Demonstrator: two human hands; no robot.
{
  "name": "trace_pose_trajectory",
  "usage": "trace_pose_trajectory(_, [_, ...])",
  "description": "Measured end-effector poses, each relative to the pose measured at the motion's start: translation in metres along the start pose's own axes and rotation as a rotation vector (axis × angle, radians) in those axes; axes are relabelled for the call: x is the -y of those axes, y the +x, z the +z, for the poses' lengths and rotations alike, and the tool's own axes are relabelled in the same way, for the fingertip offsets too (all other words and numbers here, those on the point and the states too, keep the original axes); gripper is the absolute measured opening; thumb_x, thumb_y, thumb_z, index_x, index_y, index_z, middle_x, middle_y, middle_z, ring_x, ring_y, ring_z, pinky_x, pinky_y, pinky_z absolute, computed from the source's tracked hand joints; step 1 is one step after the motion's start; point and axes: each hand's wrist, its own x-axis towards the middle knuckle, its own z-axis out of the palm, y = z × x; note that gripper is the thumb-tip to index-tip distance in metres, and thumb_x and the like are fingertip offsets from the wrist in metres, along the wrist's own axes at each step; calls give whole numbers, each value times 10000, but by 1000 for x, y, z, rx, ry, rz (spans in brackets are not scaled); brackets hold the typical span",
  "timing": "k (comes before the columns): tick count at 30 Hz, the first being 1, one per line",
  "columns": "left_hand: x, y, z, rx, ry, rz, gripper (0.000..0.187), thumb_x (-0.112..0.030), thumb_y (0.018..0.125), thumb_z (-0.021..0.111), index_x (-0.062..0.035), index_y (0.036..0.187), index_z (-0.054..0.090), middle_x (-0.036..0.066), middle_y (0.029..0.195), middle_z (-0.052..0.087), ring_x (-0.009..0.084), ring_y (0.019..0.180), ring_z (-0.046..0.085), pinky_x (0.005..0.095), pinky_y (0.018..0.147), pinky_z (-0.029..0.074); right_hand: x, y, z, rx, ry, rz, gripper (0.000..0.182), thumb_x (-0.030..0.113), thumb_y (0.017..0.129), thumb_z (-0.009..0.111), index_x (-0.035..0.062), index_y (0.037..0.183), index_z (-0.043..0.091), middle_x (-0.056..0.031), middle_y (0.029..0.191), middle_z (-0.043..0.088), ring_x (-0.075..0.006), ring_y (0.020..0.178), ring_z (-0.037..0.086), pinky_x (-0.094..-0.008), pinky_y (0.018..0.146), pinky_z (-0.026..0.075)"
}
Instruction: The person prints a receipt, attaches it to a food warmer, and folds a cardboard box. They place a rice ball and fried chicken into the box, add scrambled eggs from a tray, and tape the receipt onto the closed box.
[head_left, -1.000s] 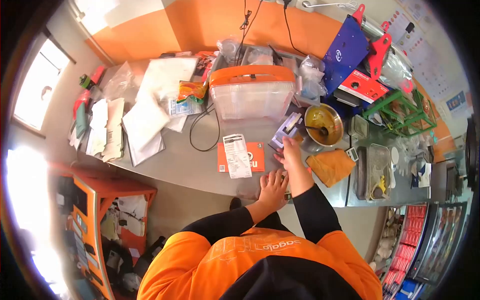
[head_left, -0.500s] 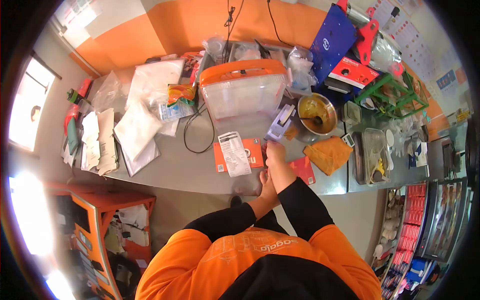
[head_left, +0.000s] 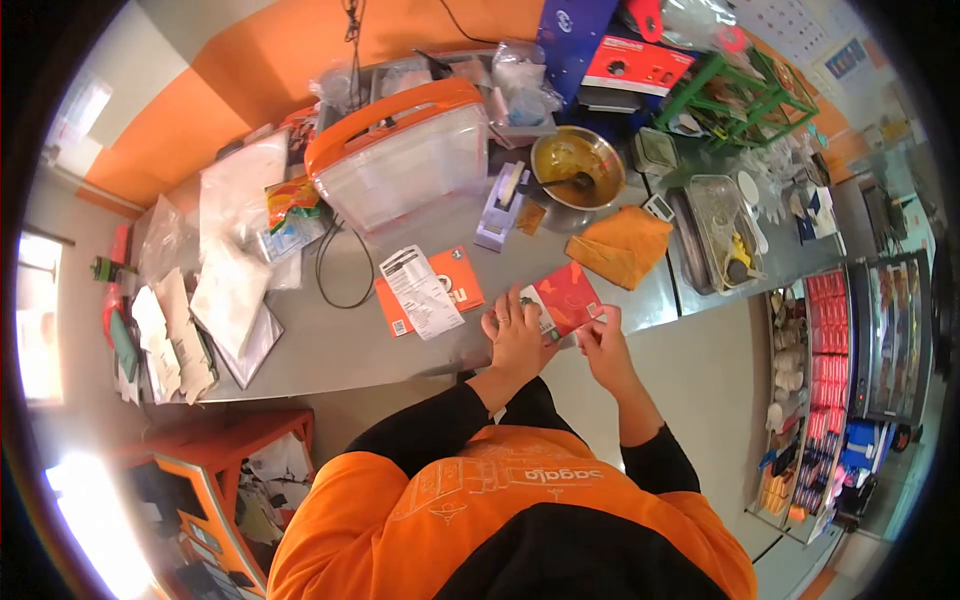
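A flat red packet with a white patch at its left lies at the table's front edge. My left hand rests on its left end, fingers spread. At its lower right corner is my right hand, thumb and fingers pinched together; what is between them is too small to make out. To the left, a printed white receipt lies across an orange packet. A lilac tape dispenser stands behind the red packet.
An orange-lidded clear box stands behind the receipt. A steel bowl with yellow-brown residue and a spoon is at the back. Beside it lies an orange cloth. A black cable loops on the left. A wire-basket tray sits right.
My right hand has left the tape dispenser and come down to the red packet's corner. My left hand has moved onto the packet's left end. The view has turned and shifted.
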Motion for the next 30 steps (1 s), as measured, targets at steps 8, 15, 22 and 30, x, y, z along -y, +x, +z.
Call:
trace_pose_trajectory(8, [-1, 2, 3, -47, -42, 7, 745, -405, 683, 874, -65, 1191, 448, 240, 1553, 250, 436, 1404, 257, 681, 1016, 221, -37, -4, 27, -235, -85, -24, 372, 35, 965, 646, 48, 1124, 311, -64, 661, 580, -133, 588, 548, -284, 552, 424])
trace_pose_trajectory(15, [-1, 2, 7, -38, -22, 5, 751, -357, 659, 881, -73, 1195, 439, 233, 1548, 260, 430, 1411, 252, 681, 1019, 218, -28, 13, 36, -367, -87, 194, 467, 82, 901, 764, 26, 1060, 328, -69, 614, 588, -140, 561, 569, -292, 552, 450])
trace_pose_trajectory(22, [-1, 4, 4, -23, -37, -12, 699, -359, 680, 859, -58, 1175, 467, 231, 1558, 235, 410, 1394, 256, 689, 1015, 228, -91, -1, 43, -270, 591, 40, 378, 5, 907, 725, 48, 1055, 380, -107, 884, 652, -144, 792, 658, -284, 647, 527])
trace_pose_trajectory(30, [7, 4, -1, 59, -8, 42, 754, -432, 707, 843, -51, 1244, 475, 245, 1565, 256, 437, 1441, 225, 689, 1058, 206, -99, 12, 18, -231, 31, 187, 343, 11, 872, 746, 46, 1027, 442, -104, 831, 658, -169, 760, 675, -319, 673, 548])
